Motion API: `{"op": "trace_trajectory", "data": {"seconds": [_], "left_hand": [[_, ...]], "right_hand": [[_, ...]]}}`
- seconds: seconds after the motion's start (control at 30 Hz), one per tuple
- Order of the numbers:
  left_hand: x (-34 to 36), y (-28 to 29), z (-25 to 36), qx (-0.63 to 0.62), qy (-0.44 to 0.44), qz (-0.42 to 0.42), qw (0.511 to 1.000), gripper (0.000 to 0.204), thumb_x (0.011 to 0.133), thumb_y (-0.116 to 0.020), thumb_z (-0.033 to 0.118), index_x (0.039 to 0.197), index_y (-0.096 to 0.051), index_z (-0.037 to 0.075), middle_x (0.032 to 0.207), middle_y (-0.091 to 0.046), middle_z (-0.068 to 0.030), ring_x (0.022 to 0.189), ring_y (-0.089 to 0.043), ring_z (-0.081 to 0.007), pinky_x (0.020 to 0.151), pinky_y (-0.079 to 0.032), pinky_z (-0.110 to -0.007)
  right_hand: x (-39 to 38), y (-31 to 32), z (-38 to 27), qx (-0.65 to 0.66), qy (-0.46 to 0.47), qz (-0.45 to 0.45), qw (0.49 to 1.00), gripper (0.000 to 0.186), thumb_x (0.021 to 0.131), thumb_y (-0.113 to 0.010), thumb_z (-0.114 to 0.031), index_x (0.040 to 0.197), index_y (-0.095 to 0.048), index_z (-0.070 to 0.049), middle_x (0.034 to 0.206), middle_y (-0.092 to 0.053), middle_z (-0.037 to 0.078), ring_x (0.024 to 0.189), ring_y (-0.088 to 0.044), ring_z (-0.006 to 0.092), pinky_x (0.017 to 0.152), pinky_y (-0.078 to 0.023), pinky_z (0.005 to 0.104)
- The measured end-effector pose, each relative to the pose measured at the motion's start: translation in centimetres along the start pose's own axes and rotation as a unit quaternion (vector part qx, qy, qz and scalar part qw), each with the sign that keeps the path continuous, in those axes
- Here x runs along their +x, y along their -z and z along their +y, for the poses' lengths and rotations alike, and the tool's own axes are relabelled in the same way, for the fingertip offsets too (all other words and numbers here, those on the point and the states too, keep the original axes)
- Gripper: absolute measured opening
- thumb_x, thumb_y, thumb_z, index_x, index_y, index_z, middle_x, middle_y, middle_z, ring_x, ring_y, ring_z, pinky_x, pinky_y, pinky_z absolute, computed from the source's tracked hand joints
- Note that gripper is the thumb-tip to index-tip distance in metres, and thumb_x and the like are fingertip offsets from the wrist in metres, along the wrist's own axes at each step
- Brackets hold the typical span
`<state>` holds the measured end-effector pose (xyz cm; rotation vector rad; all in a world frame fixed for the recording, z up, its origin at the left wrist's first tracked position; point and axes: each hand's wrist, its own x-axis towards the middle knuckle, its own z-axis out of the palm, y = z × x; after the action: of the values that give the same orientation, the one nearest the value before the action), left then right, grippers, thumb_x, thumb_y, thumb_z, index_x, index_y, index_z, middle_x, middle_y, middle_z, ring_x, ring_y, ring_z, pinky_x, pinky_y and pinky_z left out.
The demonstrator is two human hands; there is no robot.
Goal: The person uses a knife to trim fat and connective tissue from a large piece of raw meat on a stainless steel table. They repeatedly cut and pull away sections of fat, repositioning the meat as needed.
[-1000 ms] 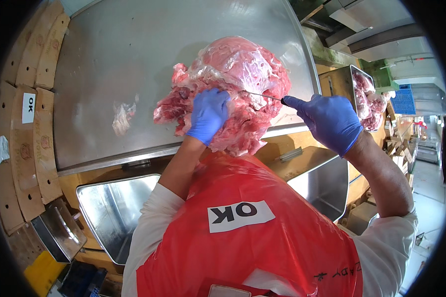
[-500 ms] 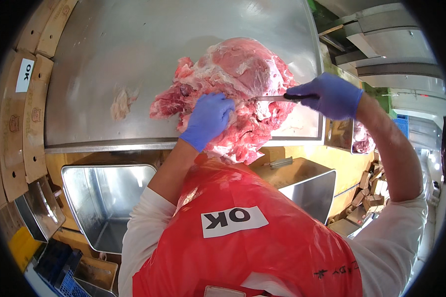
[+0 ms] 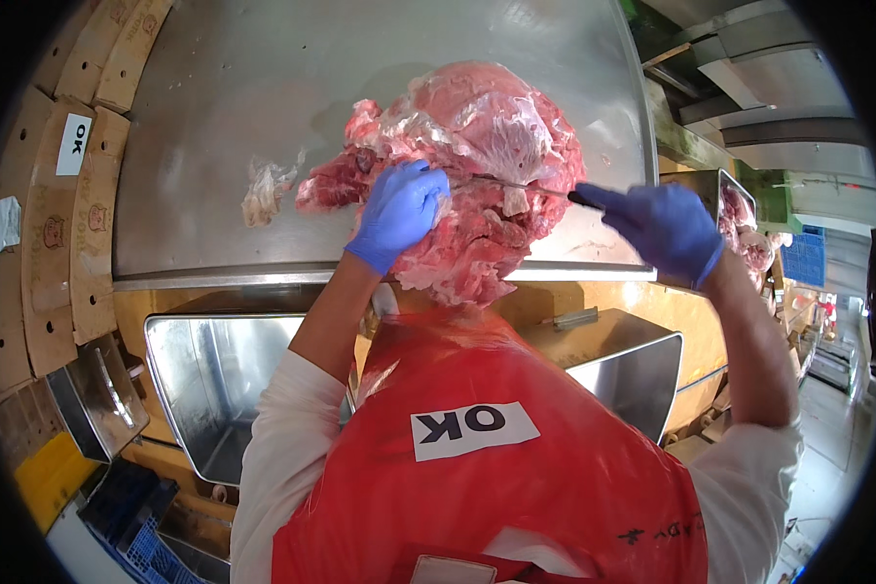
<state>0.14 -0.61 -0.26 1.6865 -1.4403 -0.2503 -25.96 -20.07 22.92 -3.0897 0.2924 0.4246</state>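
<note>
A large piece of raw meat (image 3: 496, 127), pink with whitish fat and membrane, lies near the front edge of a steel table (image 3: 234, 117). My left hand (image 3: 399, 209), in a blue glove, is closed on the near left part of the meat, its fingertips curled into the flesh. On the other side, my gloved right hand (image 3: 667, 224) grips the black handle of a knife (image 3: 526, 187). The blade points left across the middle of the meat, and its tip is by the cut near my left fingers. A scrap of pale trimming (image 3: 266, 193) sits to the left.
Below the table edge stand two metal bins, one at left (image 3: 224, 389) and one at right (image 3: 633, 370). Cardboard boxes (image 3: 54, 224) line the left side. At the right, a metal container (image 3: 735, 204) holds more meat, with a blue crate (image 3: 805, 255) beyond it.
My right hand has moved slightly down and right with the knife, whose blade now shows more length over the meat. My left hand keeps its hold; the whole view has shifted a little.
</note>
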Motion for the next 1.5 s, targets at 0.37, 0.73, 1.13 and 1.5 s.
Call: {"op": "trace_trajectory", "data": {"seconds": [0.37, 0.73, 1.13, 1.5], "left_hand": [[0.2, -1.4, 0.5, 0.019, -0.012, 0.029, 0.999, 0.009, 0.09, -0.065, 0.014, 0.092, -0.073, 0.009, 0.09, -0.071, -0.0158, 0.09, -0.07, -0.0394, 0.081, -0.055, -0.052], [0.0, -2.4, -0.5, 0.027, -0.049, 0.084, 0.995, 0.009, 0.089, -0.068, 0.018, 0.088, -0.072, 0.01, 0.085, -0.072, -0.0142, 0.082, -0.071, -0.0373, 0.075, -0.056, -0.053], [-0.2, -1.7, -0.4, 0.016, -0.038, 0.059, 0.997, 0.007, 0.092, -0.067, 0.016, 0.089, -0.07, 0.009, 0.087, -0.072, -0.0143, 0.083, -0.071, -0.0375, 0.077, -0.054, -0.051], [-1.1, -0.7, -0.6, -0.047, -0.01, 0.035, 0.998, 0.005, 0.092, -0.067, 0.015, 0.09, -0.067, 0.011, 0.088, -0.063, -0.0108, 0.088, -0.063, -0.0357, 0.081, -0.048, -0.05]], "right_hand": [[-1.6, 1.3, -10.9, -0.155, -0.106, -0.007, 0.982, 0.056, 0.105, -0.059, -0.019, 0.161, -0.051, -0.026, 0.081, -0.069, 0.008, 0.066, -0.07, 0.0296, 0.058, -0.055, 0.0457], [7.0, 7.4, -17.0, -0.187, -0.139, -0.187, 0.955, 0.044, 0.091, -0.067, -0.009, 0.135, -0.07, -0.01, 0.093, -0.079, 0.014, 0.089, -0.078, 0.0349, 0.075, -0.06, 0.0485], [12.9, 7.1, -10.1, -0.137, -0.089, -0.286, 0.944, 0.038, 0.102, -0.064, -0.014, 0.139, -0.071, -0.014, 0.095, -0.076, 0.019, 0.085, -0.074, 0.0397, 0.079, -0.059, 0.0485], [10.2, 3.8, 4.0, 0.279, -0.115, -0.344, 0.889, 0.055, 0.106, -0.064, -0.014, 0.16, -0.055, -0.024, 0.089, -0.072, 0.006, 0.063, -0.057, 0.014, 0.065, -0.055, 0.0331]]}}
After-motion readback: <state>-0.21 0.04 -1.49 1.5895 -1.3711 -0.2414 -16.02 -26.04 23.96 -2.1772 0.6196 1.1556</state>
